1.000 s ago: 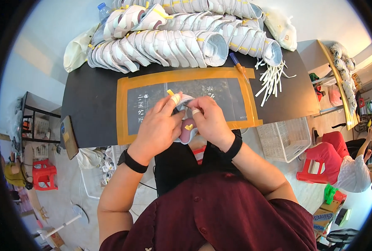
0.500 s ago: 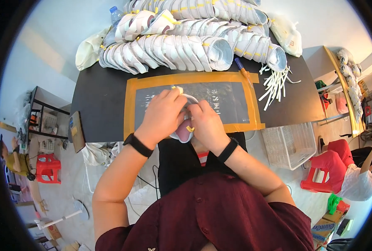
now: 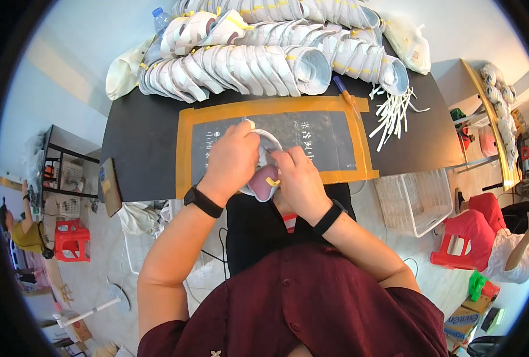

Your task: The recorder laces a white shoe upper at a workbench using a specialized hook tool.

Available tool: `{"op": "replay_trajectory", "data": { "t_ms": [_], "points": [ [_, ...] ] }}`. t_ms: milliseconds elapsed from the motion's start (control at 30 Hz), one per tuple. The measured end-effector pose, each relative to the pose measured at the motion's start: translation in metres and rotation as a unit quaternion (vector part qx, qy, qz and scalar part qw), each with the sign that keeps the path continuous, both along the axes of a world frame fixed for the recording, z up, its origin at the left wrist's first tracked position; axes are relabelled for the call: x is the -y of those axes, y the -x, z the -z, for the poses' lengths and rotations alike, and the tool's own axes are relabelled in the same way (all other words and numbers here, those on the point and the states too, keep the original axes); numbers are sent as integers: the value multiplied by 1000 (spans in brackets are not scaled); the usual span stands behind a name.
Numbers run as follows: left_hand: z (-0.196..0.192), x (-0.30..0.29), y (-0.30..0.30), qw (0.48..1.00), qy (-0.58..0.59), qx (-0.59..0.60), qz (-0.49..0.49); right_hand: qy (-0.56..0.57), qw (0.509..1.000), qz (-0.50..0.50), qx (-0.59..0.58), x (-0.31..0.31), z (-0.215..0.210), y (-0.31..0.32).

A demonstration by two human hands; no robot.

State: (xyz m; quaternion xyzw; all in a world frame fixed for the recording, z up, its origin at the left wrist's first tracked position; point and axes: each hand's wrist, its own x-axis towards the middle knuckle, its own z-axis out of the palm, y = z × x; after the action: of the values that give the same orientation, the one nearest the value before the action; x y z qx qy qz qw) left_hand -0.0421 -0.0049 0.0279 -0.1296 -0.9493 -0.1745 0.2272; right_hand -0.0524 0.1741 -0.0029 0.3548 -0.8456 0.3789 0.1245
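Note:
My left hand [image 3: 232, 160] and my right hand [image 3: 297, 181] both grip one white cup-shaped face mask [image 3: 263, 178] with a pinkish inside and a small yellow tab. I hold it over the near edge of a dark cutting mat [image 3: 336, 140] that is taped down with orange tape. The left hand covers the mask's upper left side; the right hand pinches its right side. Each wrist wears a black band.
Long rows of stacked white masks [image 3: 246, 59] lie across the far side of the black table [image 3: 139, 137]. A bundle of white straps [image 3: 392, 113] and a blue pen [image 3: 343, 89] lie at the right. A white wire basket [image 3: 416, 199] stands below the table's right edge.
Both hands stay closed on the mask and have shifted only slightly. The view has drifted a little.

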Motion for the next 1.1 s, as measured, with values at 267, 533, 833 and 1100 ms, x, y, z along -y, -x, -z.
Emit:
{"op": "replay_trajectory", "data": {
  "t_ms": [267,533,833,1100],
  "points": [
    [-5,1,2,997,-65,37,-11,-7,1000,-11,5,-2,3,2],
    [-4,-1,0,999,-38,24,-14,-5,1000,0,19,-1,1,-1],
    [-6,2,-1,998,-41,42,-7,-1,999,13,-29,6,4,2],
    [-4,3,-1,999,-35,33,9,-12,1000,12,7,2,0,-2]
  ]
}}
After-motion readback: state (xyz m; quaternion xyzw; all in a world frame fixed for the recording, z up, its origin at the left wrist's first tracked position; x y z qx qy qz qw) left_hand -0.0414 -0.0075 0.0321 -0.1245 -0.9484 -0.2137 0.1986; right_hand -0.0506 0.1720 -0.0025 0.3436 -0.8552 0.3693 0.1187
